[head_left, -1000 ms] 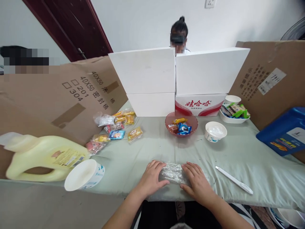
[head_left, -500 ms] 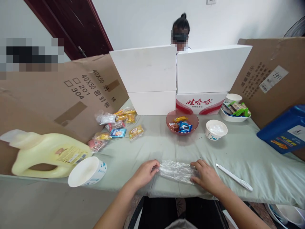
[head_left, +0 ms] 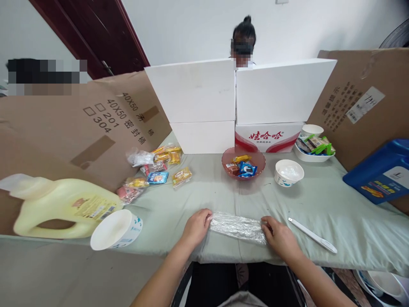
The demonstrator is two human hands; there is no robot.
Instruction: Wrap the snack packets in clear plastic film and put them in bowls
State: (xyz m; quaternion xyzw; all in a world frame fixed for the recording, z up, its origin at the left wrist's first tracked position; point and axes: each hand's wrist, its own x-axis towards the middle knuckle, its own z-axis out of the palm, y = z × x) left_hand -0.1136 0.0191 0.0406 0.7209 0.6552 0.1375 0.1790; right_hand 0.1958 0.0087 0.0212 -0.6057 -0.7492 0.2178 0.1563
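A crinkled strip of clear plastic film lies along the front of the cloth-covered table. My left hand pinches its left end between thumb and fingers. At the other end, my right hand has its fingers closed on the film's right edge. A white utility knife rests on the cloth just right of my right hand. Farther back stand a pink glass bowl of wrapped snacks and a paper bowl with clear plastic in it.
On the left are a yellow jug, a tilted paper bowl and several wrapped snacks. White boxes wall off the back, with a person behind. A blue jug and a snack tray stand right.
The film is drawn into a narrower, straighter strip. My left hand has shifted slightly up and left; my right hand has moved slightly right and its fingers have closed on the film's end.
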